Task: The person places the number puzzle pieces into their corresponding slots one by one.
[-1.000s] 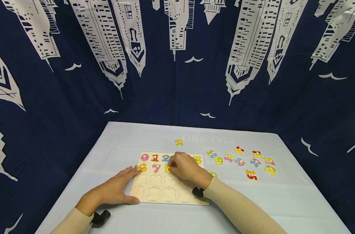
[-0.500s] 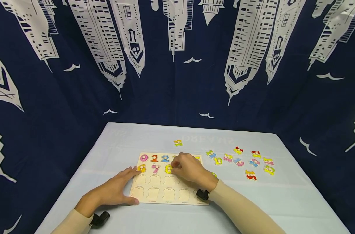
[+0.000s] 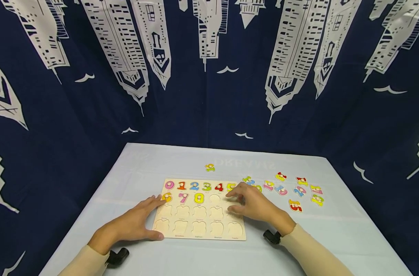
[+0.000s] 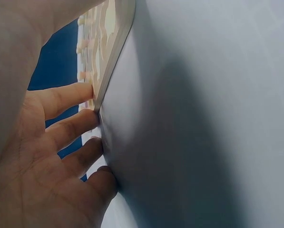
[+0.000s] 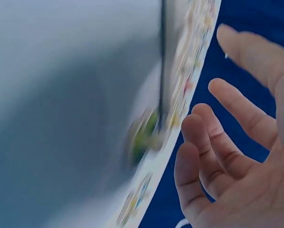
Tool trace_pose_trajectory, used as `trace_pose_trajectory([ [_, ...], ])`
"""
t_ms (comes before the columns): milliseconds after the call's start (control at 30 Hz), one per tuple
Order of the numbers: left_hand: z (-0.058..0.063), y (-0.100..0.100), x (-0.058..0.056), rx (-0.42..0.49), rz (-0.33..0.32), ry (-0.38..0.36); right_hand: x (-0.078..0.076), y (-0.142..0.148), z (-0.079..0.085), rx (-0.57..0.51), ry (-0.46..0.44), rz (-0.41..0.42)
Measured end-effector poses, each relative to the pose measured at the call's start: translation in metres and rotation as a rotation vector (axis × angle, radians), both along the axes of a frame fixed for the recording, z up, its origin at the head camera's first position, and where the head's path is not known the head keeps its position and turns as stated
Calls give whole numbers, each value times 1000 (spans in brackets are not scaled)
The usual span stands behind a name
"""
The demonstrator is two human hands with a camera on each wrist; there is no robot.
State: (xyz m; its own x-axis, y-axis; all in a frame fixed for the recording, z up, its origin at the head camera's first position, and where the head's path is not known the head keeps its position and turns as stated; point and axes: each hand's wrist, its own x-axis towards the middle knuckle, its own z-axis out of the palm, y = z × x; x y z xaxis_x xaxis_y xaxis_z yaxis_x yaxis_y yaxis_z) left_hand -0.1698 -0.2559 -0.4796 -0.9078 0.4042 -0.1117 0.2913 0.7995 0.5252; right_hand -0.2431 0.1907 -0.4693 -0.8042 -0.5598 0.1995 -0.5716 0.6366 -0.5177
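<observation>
A wooden number puzzle board (image 3: 207, 220) lies flat on the table. Number pieces 0 to 5 fill its top row; the 6, 7 and yellow 8 (image 3: 196, 198) sit in the row below, beside bare recesses. My left hand (image 3: 126, 223) rests at the board's left edge, thumb by the near corner, fingertips by the 6. Over the board's right side hovers my right hand (image 3: 257, 204), fingers apart and holding nothing. In the right wrist view, a blurred green piece (image 5: 140, 141) lies by the board's edge; the hand hides it in the head view.
Several loose number pieces lie to the right, among them a red 15 (image 3: 295, 206) and a blue-pink 20 (image 3: 299, 191). One yellow-green piece (image 3: 210, 167) lies beyond the board. A dark blue printed cloth (image 3: 209, 107) hangs behind the white table (image 3: 333, 237).
My right hand has let go of the 8 in the second row and moved right, its fingers spreading, uncovering the 3 and 4. My left hand has stayed put.
</observation>
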Motion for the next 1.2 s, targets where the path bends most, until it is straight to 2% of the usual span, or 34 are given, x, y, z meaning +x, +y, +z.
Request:
trace_pose_trajectory([
  [267, 1, 1, 0, -9, 3, -5, 7, 48, -5, 24, -35, -69],
  [600, 2, 2, 0, 0, 8, -7, 5, 60, -10, 23, -21, -82],
  [867, 1, 3, -2, -4, -3, -6, 6, 43, -3, -15, 0, -141],
  [1200, 1, 1, -1, 6, 3, -8, 0, -17, 1, -85, -3, -98],
])
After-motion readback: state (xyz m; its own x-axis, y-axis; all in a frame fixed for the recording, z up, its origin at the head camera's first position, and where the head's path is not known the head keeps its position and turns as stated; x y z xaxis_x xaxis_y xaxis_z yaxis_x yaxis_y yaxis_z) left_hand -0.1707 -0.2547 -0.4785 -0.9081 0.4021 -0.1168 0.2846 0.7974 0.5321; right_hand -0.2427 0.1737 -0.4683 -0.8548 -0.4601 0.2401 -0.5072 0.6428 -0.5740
